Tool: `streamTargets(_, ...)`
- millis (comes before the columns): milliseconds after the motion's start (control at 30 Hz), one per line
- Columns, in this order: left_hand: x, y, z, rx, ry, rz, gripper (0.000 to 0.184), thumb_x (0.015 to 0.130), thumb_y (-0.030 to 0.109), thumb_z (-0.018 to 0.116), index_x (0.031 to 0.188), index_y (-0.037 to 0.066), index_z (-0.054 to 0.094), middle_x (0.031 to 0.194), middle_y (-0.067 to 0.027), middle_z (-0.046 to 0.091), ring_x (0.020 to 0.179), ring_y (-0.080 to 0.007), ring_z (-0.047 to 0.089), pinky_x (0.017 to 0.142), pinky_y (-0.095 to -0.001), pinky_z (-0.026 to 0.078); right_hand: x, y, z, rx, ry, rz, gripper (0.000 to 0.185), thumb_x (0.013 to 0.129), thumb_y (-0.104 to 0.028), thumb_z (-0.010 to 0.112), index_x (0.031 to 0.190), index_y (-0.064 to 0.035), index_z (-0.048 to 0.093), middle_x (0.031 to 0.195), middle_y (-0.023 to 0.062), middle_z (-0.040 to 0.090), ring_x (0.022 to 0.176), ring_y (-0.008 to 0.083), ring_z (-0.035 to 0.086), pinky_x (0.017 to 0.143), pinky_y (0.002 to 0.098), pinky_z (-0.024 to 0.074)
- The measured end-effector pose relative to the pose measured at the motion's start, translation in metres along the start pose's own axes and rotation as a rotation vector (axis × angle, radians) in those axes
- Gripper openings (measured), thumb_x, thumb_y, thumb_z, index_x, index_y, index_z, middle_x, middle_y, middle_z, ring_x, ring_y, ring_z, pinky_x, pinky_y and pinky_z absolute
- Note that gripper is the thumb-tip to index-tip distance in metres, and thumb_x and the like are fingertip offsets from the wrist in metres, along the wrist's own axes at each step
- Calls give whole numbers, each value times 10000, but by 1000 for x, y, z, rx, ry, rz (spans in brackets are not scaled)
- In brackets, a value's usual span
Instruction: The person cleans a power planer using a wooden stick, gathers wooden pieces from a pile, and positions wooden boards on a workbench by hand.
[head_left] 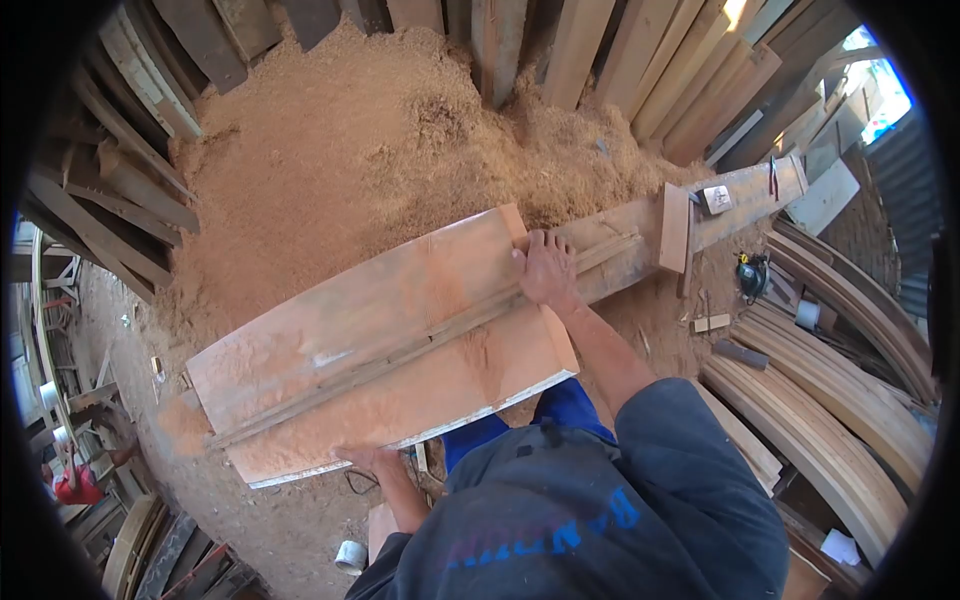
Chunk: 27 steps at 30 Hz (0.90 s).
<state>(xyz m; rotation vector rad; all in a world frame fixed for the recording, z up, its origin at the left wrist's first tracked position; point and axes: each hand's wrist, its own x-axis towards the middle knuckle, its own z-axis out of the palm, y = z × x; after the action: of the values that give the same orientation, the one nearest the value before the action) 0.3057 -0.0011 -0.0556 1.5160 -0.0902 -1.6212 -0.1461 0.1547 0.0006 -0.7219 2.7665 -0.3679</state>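
Note:
A wide, sawdust-covered panel (370, 310) with pale edges lies in front of me, and a narrow wooden strip (380, 372) runs lengthwise across it. At the panel's right end, my right hand (547, 268) rests with its fingers apart, beside the strip. My left hand (374, 460) is closed on the panel's near edge; part of it is hidden beneath. Beyond the right hand stretches a long plank (725, 212), bearing a reddish wood block (674, 228), a small white-faced item (716, 199) and a red-handled tool (773, 180).
Sawdust (310, 190) is heaped beyond the panel. Upright boards (585, 50) line the far side. Curved timbers (810, 430) are stacked at right, near a dark green power tool (751, 274). A white can (351, 556) stands below. At far left is a person in red (77, 486).

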Motion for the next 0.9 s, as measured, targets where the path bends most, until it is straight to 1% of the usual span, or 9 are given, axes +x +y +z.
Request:
streamTargets(67,-3,2,5,-21,-69,-1,999,974,833,316,1667,117,245,1713,-151,279,1512,-421,354,1254,-575,294,-1,7,12,1,77,-32,404,986,-360,595,1235,-45,553,1200,223,644,1133,422,594,981,586,414)
streamTargets(167,-10,2,13,9,69,6,978,982,819,322,1651,107,289,1695,-161,316,1505,-419,364,1241,-575,315,4,7,9,82,36,-3,372,984,-357,597,1201,-56,567,1183,196,655,1137,401,597,980,585,408)
streamTargets(267,-17,5,21,-41,54,-55,980,972,828,336,1649,121,309,1699,-160,313,1514,-412,356,1239,-564,322,6,5,8,105,65,2,403,966,-351,636,1191,-21,584,1113,208,671,1119,406,608,962,561,422)
streamTargets(367,23,-1,-15,70,119,55,991,961,837,358,1654,131,305,1710,-156,290,1524,-407,345,1243,-554,321,6,2,11,66,71,21,404,973,-372,636,1194,-36,596,1107,189,675,1153,402,604,969,567,427)
streamTargets(467,42,-4,-34,-44,3,-29,1012,945,843,393,1657,130,300,1711,-159,284,1524,-403,351,1236,-551,331,5,6,19,64,121,7,390,988,-380,628,1214,-63,609,1134,168,686,1172,398,611,995,560,431)
streamTargets(567,50,-8,-43,234,64,82,1018,940,845,395,1659,131,296,1719,-143,276,1543,-400,311,1245,-569,304,8,14,21,252,150,60,373,1006,-372,611,1235,-77,617,1183,157,689,1183,396,619,1027,554,429)
streamTargets(667,20,-1,-10,2,143,14,981,960,837,327,1671,164,279,1742,-110,235,1574,-389,239,1279,-585,192,11,14,25,260,157,116,369,1015,-360,604,1245,-72,614,1220,163,686,1168,393,627,1030,556,431)
streamTargets(767,-11,4,15,-80,30,-35,979,957,845,285,1677,181,269,1755,-87,204,1588,-385,198,1287,-604,121,12,12,27,208,172,109,372,1019,-367,600,1245,-72,612,1217,168,686,1179,393,623,1040,564,424)
streamTargets(900,-3,8,-3,-44,-87,-74,1001,945,855,299,1675,171,273,1744,-104,234,1575,-385,235,1277,-616,154,1,11,21,174,76,112,372,1026,-384,588,1258,-93,609,1193,154,696,1177,383,629,1031,568,423)
